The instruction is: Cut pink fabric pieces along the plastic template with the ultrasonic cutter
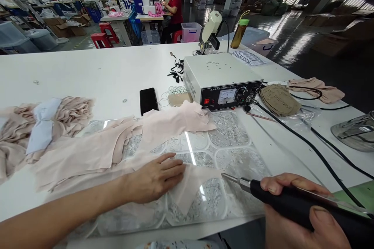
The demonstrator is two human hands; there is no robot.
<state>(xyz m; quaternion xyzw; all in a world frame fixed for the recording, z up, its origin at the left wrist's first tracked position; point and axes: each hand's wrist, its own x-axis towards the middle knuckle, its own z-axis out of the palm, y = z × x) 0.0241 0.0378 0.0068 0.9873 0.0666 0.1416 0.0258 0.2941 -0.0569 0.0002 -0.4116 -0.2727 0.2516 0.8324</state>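
Observation:
My left hand (pixel 156 178) lies flat, fingers stretched out, pressing a pale pink fabric piece (pixel 191 186) onto a clear patterned plate (pixel 233 151). My right hand (pixel 295 218) is wrapped round a black handheld cutter (pixel 280 198). Its metal tip (pixel 230 179) points left, just right of the fabric's edge. A black cable (pixel 306 144) runs from the cutter to a white control box (pixel 222 79). More pink fabric pieces (pixel 172 122) lie overlapped on the plate behind my left hand.
A heap of pink and white fabric (pixel 43 124) sits at the left. A black phone (pixel 148 100) lies before the box. Brown paper patterns (pixel 279 99), pink cloth (pixel 315 87) and a bottle (pixel 239 31) are at the right. People sit sewing (pixel 174 4) far behind.

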